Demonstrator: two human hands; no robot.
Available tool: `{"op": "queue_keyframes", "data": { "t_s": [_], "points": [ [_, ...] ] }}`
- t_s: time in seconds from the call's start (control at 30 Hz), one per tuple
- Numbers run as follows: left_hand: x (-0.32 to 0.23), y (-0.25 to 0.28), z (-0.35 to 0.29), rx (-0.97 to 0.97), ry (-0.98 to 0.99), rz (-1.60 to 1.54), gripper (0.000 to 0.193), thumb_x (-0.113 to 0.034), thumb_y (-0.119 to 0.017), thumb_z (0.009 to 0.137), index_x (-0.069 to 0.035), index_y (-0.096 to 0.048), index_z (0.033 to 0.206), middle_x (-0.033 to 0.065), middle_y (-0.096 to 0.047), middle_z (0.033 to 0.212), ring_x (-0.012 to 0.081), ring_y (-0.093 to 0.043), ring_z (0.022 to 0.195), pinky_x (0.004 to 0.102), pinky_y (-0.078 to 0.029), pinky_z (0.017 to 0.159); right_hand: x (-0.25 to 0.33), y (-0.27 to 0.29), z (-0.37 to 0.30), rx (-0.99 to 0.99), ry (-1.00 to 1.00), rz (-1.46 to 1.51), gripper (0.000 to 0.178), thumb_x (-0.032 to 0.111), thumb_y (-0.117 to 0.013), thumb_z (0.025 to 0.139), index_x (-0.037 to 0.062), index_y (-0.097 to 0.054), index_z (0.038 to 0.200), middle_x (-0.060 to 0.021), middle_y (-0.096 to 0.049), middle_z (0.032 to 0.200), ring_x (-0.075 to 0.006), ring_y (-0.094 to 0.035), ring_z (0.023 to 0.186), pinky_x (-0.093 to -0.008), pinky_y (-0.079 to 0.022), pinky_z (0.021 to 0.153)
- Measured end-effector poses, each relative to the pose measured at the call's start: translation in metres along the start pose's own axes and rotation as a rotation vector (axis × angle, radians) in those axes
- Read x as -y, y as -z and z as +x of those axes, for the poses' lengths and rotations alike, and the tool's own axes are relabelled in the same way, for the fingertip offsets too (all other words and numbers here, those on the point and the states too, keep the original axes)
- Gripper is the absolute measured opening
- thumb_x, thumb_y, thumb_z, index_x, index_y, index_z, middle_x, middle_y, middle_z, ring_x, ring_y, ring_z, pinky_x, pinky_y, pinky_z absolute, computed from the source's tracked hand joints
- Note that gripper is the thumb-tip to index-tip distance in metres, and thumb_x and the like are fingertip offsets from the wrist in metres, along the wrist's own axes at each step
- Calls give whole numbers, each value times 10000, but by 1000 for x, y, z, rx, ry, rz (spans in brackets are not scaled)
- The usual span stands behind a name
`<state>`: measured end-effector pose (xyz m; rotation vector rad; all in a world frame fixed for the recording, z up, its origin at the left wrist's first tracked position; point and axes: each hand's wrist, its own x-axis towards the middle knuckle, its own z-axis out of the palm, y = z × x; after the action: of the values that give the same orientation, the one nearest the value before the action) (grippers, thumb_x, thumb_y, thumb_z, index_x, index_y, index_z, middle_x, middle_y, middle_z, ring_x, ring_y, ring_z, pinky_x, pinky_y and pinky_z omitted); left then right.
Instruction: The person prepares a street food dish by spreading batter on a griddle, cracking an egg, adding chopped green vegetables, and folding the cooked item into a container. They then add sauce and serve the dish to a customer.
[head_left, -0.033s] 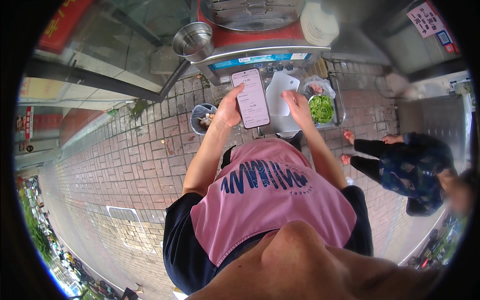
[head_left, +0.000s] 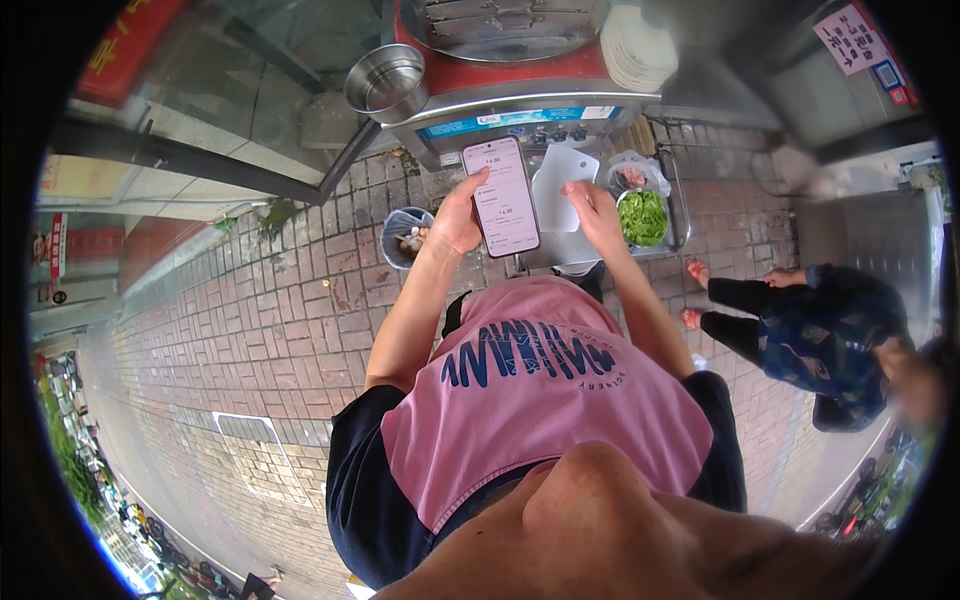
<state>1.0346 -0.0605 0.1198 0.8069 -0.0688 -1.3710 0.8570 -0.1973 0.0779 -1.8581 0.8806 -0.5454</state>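
Observation:
My left hand [head_left: 461, 217] is closed on a smartphone [head_left: 501, 200], which is held upright with its light screen facing me. To the right of the phone is a thin white board [head_left: 566, 160] with a small hole near its corner. My right hand [head_left: 596, 213] is in front of that board with its fingers curled inward. Whether it grips the board or only hovers over it cannot be told. Beside the right hand stand a bowl of green leafy vegetables [head_left: 643, 219] and a clear plastic bag of pinkish food [head_left: 632, 179].
A metal cooker [head_left: 500, 112] stands ahead, with a steel pot [head_left: 386, 84] at its left and stacked white plates [head_left: 637, 50] at its right. A lined bin [head_left: 394, 251] sits on the brick pavement to my left. Another person [head_left: 815, 335] is at the right.

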Motion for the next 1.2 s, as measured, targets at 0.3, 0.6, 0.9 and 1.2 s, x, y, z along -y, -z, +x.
{"op": "queue_keyframes", "data": {
  "t_s": [0.3, 0.6, 0.9, 1.2],
  "points": [
    [4, 14, 1, 160, -84, 161, 505, 45, -526, 697, 20, -451, 1195, 146, -576, 1095, 274, -569, 1013, 404, -437, 911, 1, 0, -3, 16, -19, -13, 462, 450, -494, 863, 8, -625, 897, -152, -602, 689, -256, -588, 646, -337, -429, 607],
    [3, -6, -21, 362, 41, -217, 715, -397, -557, 724, 12, -376, 1282, 256, -432, 1268, 399, -429, 1171, 478, -332, 995, -3, -3, -3, 3, 4, 5, 449, 431, -501, 861, 3, -631, 896, -156, -617, 717, -252, -592, 661, -334, -429, 606],
    [43, -9, -52, 566, 184, -343, 851, -404, -624, 662, -1, -305, 1341, 294, -340, 1330, 411, -328, 1251, 472, -245, 1049, 0, -4, -1, 16, 28, 19, 439, 414, -492, 868, 2, -643, 887, -163, -636, 785, -259, -602, 704, -332, -431, 619],
    [60, -9, -51, 548, 314, -319, 784, -385, -673, 571, -8, -411, 1206, 151, -479, 1076, 313, -469, 1065, 447, -380, 939, -1, -7, 4, 37, 2, 14, 384, 339, -472, 897, -7, -637, 871, -76, -609, 722, -142, -527, 635, -276, -407, 573]
  ]
}}
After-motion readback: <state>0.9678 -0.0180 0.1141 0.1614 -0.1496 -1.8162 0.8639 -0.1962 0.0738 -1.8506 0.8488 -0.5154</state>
